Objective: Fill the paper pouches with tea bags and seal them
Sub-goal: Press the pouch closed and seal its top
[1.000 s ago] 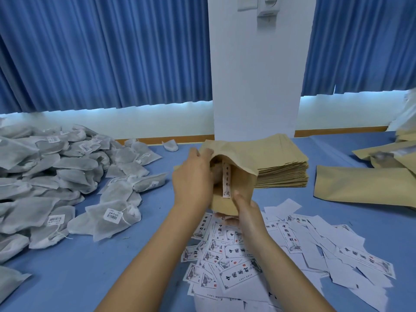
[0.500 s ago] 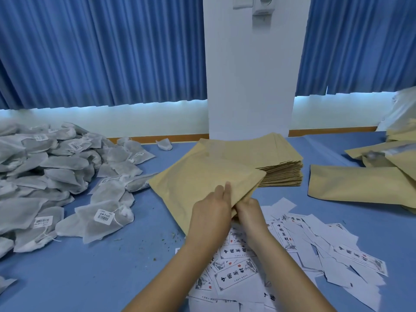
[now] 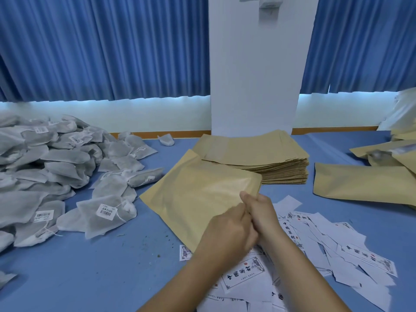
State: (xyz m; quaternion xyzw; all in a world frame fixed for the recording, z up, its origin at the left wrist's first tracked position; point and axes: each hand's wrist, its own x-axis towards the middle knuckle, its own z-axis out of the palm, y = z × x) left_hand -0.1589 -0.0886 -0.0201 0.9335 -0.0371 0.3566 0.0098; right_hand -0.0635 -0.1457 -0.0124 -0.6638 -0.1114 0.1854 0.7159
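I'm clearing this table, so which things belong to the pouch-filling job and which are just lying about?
Job: paper pouch, gripped by left hand and right hand; tea bags; stack of empty pouches; printed labels; pouches on the right.
Lying about: loose tea crumbs; blue curtains; white pillar.

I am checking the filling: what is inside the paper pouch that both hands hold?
Nothing inside can be seen. The paper pouch is opaque brown paper, and the left hand and right hand pinch its near edge, hiding that part.
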